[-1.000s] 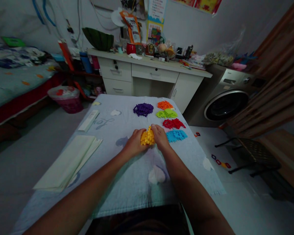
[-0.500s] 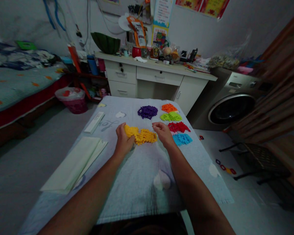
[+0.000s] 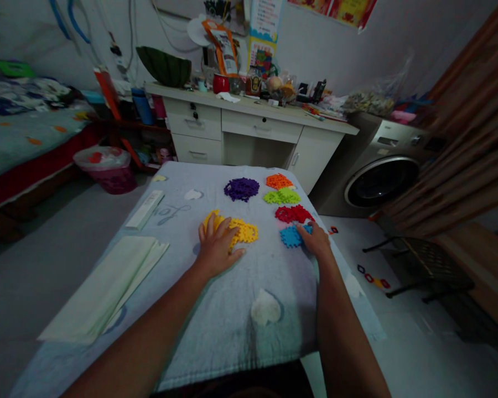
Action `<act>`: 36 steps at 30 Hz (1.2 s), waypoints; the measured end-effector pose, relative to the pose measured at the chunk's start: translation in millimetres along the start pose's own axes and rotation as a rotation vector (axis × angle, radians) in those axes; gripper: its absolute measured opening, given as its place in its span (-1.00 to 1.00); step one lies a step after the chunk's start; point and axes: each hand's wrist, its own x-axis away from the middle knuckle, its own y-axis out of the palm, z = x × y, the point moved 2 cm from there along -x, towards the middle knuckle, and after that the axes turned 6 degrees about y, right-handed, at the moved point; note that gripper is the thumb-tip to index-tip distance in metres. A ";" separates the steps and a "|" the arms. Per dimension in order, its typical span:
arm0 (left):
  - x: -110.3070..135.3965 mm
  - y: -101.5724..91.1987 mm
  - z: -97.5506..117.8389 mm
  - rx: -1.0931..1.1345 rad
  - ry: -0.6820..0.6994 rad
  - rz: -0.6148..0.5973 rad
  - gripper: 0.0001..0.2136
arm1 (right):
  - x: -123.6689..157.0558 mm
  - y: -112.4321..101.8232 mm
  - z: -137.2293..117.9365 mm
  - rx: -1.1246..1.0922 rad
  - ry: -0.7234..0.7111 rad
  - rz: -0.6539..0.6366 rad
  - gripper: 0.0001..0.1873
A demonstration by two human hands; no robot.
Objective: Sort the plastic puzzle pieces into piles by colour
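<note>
My left hand [image 3: 218, 246] lies over the left part of a pile of yellow plastic pieces [image 3: 245, 231], fingers spread, thumb stretched to the right. At the right side of the table, my right hand [image 3: 316, 240] has its thumb and fingers around the right edge of a pile of blue toothed pieces [image 3: 290, 236]. My right fingers partly cover the blue pile. Just behind it are red pieces [image 3: 292, 214], then lime green pieces [image 3: 282, 195] and orange pieces [image 3: 279, 181]. A round pile of purple pieces [image 3: 241, 189] lies behind the yellow ones.
A pale cloth [image 3: 216, 315] covers the table. On its left are a long white box [image 3: 145, 210] and folded pale sheets [image 3: 103, 290]. A white desk [image 3: 195, 119] stands behind, a washing machine [image 3: 382, 171] at the right, and a pink bin [image 3: 108, 168] on the left floor.
My right hand has moved from beside the yellow pieces rightward onto the blue pile. My left hand has opened out flat over the yellow pieces. The view has turned slightly right.
</note>
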 end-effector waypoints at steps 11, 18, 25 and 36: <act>-2.1 -6.3 -13.4 -0.005 -0.029 0.052 -0.76 | 39.4 19.0 -39.4 0.053 -0.313 -0.150 -0.10; -6.6 -13.0 -26.8 0.030 -0.095 0.148 -0.77 | 62.4 28.2 -65.3 0.031 -0.475 -0.229 -0.02; -9.6 -11.5 -58.6 0.153 -0.297 0.360 -0.80 | 75.2 28.8 -82.5 0.006 -0.555 -0.258 -0.01; -9.5 -7.8 -80.5 0.363 -0.387 0.510 -0.73 | 75.4 37.7 -126.1 -0.113 -0.679 -0.217 -0.11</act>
